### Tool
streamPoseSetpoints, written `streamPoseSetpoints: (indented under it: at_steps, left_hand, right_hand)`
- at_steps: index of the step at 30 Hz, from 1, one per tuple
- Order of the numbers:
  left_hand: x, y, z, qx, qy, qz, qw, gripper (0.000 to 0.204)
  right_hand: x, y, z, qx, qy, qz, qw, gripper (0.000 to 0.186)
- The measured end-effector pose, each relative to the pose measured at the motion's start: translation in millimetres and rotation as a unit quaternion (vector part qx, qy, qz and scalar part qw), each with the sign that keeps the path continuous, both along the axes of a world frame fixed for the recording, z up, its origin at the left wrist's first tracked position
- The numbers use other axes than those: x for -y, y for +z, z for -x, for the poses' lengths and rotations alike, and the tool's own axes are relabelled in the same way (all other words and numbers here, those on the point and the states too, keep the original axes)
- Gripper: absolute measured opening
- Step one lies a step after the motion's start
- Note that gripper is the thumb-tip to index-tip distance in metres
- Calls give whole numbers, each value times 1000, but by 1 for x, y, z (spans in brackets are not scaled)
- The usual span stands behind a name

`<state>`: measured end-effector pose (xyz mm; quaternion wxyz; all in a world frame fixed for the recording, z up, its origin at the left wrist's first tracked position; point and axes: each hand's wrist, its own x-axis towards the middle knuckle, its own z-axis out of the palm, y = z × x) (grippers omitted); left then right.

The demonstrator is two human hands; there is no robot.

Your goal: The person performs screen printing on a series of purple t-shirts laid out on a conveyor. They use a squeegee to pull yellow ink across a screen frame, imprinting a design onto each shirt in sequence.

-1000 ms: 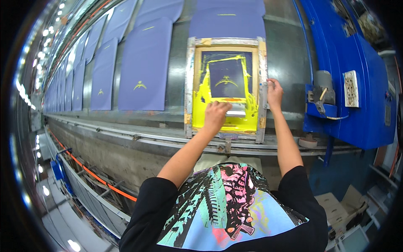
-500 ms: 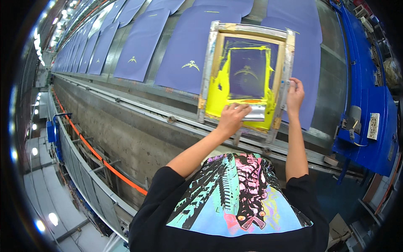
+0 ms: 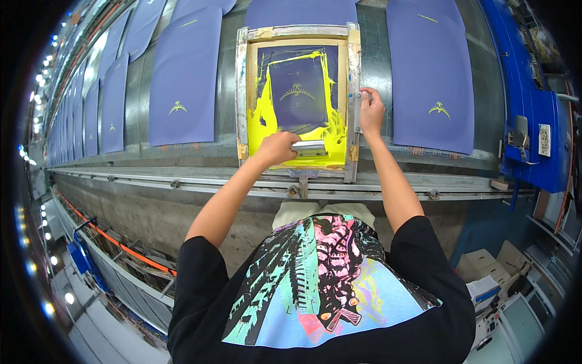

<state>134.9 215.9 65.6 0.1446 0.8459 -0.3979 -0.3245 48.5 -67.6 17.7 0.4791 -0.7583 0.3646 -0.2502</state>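
Observation:
A screen-printing frame [image 3: 242, 109] lies in front of me over a purple fabric panel, whose top [image 3: 303, 12] shows beyond it. Yellow ink [image 3: 262, 109] covers the mesh's lower part and sides, around a window with a small winged crown-like design. My left hand [image 3: 279, 148] is closed round one end of a metal-handled squeegee [image 3: 310, 147], which sits in the ink near the frame's near edge. At the frame's right rail, my right hand [image 3: 371, 114] holds on with its fingers bent against the outer side.
To the right lies a purple panel [image 3: 430, 85] with a yellow print; more printed panels [image 3: 185, 79] line the long table leftward. A metal rail [image 3: 230, 189] runs along the near edge. Blue machinery [image 3: 539, 136] stands at the right end, cartons [image 3: 485, 267] lower right.
The frame has shifted leftward along the table with both hands, uncovering a printed panel on its right. My view has turned too. The squeegee is still at the frame's near end.

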Motion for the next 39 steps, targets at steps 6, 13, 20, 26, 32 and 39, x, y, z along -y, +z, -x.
streamPoseSetpoints:
  at_steps: [6, 13, 20, 26, 32, 39]
  left_hand:
    - [34, -20, -113, -280, -153, -50, 946, 40]
    - [81, 44, -175, 139, 83, 88, 983, 35]
    - [30, -16, -57, 358, 86, 242, 898, 34]
    - [-3, -9, -5, 276, 59, 221, 934, 39]
    - [71, 19, -149, 223, 150, 131, 954, 35]
    - [48, -11, -81, 380, 83, 220, 895, 32]
  right_hand:
    - [-10, -1, -13, -30, -33, 44, 998, 17]
    - [-17, 10, -12, -39, -29, -13, 999, 18]
    - [-22, 20, -8, -36, -25, -18, 999, 19]
    - [-22, 16, 6, -43, -44, -15, 998, 18]
    - [-27, 20, 3, -34, -20, -7, 999, 19]
    - [-17, 22, -9, -13, -23, -3, 1000, 18]
